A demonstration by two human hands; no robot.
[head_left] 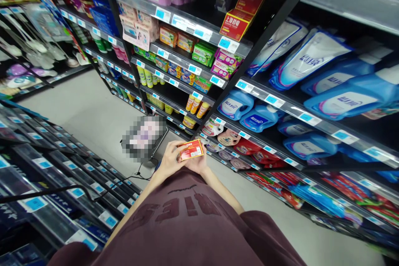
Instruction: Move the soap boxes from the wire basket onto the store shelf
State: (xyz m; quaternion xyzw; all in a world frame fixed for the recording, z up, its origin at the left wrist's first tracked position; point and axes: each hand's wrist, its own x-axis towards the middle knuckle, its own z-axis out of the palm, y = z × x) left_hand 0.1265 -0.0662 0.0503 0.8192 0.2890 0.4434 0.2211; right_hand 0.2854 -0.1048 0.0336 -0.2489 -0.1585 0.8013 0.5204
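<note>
In front of my torso I hold a small red and yellow soap box (191, 150) between both hands. My left hand (171, 158) grips its left end, fingers over the top edge. My right hand (199, 163) closes on the box from below and the right side; some of its fingers are hidden behind the box. Similar red boxes (236, 25) stand on an upper shelf ahead, one with its panel raised. Below them lie orange, green and purple soap packs (202, 54).
Blue detergent bottles and pouches (314, 64) fill the shelves at right. Shelves with blue price tags (77, 193) run along the left. A dark-framed object with a blurred surface (144, 138) sits on the grey floor (75, 104), a black cable beside it. Kitchen utensils (26, 35) hang at far left.
</note>
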